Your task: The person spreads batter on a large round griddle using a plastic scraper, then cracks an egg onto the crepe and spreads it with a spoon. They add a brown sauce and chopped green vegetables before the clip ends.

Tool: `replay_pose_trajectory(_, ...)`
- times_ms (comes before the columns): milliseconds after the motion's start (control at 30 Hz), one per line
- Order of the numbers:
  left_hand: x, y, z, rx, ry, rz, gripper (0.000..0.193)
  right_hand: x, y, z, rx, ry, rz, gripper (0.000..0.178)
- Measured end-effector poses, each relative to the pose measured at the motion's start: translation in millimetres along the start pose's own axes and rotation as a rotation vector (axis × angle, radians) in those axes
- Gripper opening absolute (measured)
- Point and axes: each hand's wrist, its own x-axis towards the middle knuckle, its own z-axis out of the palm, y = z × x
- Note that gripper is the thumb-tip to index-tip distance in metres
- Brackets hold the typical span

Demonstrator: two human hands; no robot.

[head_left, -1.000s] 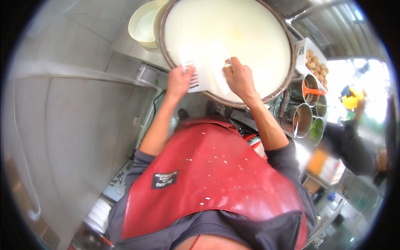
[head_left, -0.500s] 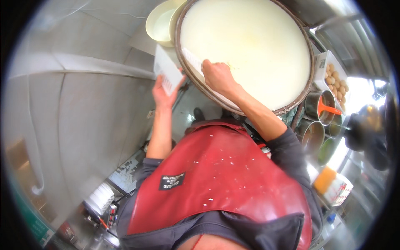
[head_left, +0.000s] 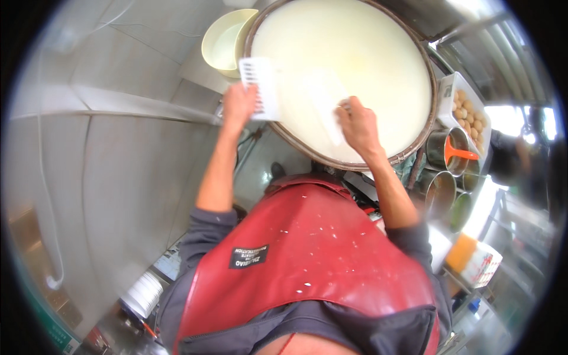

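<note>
A person in a red apron (head_left: 307, 248) is leaning over a wide round pan (head_left: 435, 89) of pale batter. The left hand (head_left: 238, 106) is gripping a white scraper (head_left: 260, 87) at the pan's near rim. The right hand (head_left: 358, 125) is closing on a thin white sheet (head_left: 322, 106) lying just beyond it; a hasty pull could be tearing it.

A wide round metal-rimmed pan of pale batter (head_left: 355, 53) is carried on a steel counter (head_left: 201, 71); a pale yellow plastic bowl (head_left: 222, 44) is set just left of the pan.
</note>
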Motion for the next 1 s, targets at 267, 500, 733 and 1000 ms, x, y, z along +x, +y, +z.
replay_pose_trajectory(267, 57.9, 17.5, 61.2, 0.363, -0.241, 0.123, 0.027, -19.0, 118.0, -69.5, 0.094, 0.262, 0.197, 0.017)
replay_pose_trajectory(500, 9.0, 16.6, 67.4, 0.084, -0.029, -0.021, 0.030, 61.5, 242.2, -165.2, -0.484, 0.428, 0.187, 0.020)
replay_pose_trajectory(733, 19.3, 0.8, 102.1, 0.409, 0.055, 0.107, 0.027, 106.9, 175.9, 15.9, -0.123, -0.008, -0.110, 0.019)
replay_pose_trajectory(1000, -52.4, -15.4, 115.5, -0.362, 0.134, 0.071, 0.024, 55.3, 74.6, 26.9, 0.615, -0.248, 0.169, 0.018)
